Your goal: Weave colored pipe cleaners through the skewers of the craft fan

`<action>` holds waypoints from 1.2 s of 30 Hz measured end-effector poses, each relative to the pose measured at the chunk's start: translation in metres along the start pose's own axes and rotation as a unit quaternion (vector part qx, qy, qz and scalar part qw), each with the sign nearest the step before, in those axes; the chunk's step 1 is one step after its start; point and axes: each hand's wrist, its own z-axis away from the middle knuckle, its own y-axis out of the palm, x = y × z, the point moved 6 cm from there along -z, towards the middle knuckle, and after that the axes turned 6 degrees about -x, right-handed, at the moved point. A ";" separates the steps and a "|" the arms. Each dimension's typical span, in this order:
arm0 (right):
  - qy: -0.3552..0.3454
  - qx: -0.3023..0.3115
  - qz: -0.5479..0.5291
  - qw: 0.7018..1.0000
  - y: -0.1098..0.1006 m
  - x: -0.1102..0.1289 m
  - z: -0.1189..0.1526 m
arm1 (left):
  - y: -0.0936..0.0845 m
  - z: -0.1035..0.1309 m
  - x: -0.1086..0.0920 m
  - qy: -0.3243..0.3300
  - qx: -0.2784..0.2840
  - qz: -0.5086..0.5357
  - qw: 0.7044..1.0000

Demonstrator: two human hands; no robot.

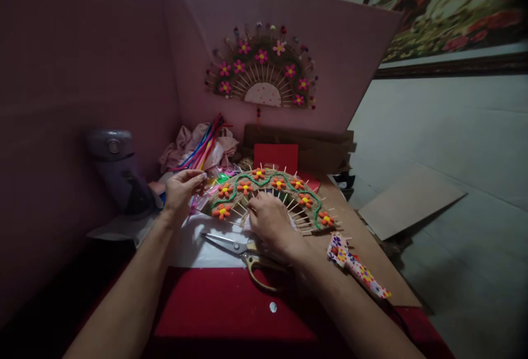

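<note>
A fan of thin sticks and brown twine, trimmed with orange flowers and a wavy green strip, lies on the table. Over its lower middle, my right hand is closed with curled fingers, gripping the fan there and covering part of its pale base. To the left of the fan, my left hand is raised in a pinch; a tiny pale piece shows at the fingertips, too small to name. Gold-handled scissors lie partly opened below the fan, their handles near my right wrist.
A flower-patterned glue gun lies on cardboard at right. A purple bottle stands at left. Colourful pipe cleaners and plastic bags lie behind my left hand. A finished pink-flowered fan hangs on the back panel. Red cloth covers the front.
</note>
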 end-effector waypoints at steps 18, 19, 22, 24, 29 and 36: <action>0.036 -0.014 0.013 0.999 0.036 0.010 -0.011 | 0.024 -0.047 -0.003 0.059 0.086 -0.239 0.965; 0.040 -0.007 0.011 0.999 0.038 0.009 -0.012 | 0.024 -0.046 -0.001 0.054 0.092 -0.238 0.965; 0.047 -0.009 0.006 0.999 0.043 0.007 -0.012 | 0.022 -0.044 0.005 0.040 0.102 -0.234 0.966; 0.047 -0.017 0.003 0.999 0.044 0.006 -0.012 | 0.020 -0.044 0.009 0.032 0.104 -0.231 0.967; 0.038 -0.032 -0.004 0.999 0.046 0.005 -0.011 | 0.017 -0.044 0.014 0.023 0.106 -0.230 0.967; 0.041 -0.027 -0.014 0.999 0.048 0.004 -0.011 | 0.014 -0.044 0.021 0.015 0.116 -0.234 0.965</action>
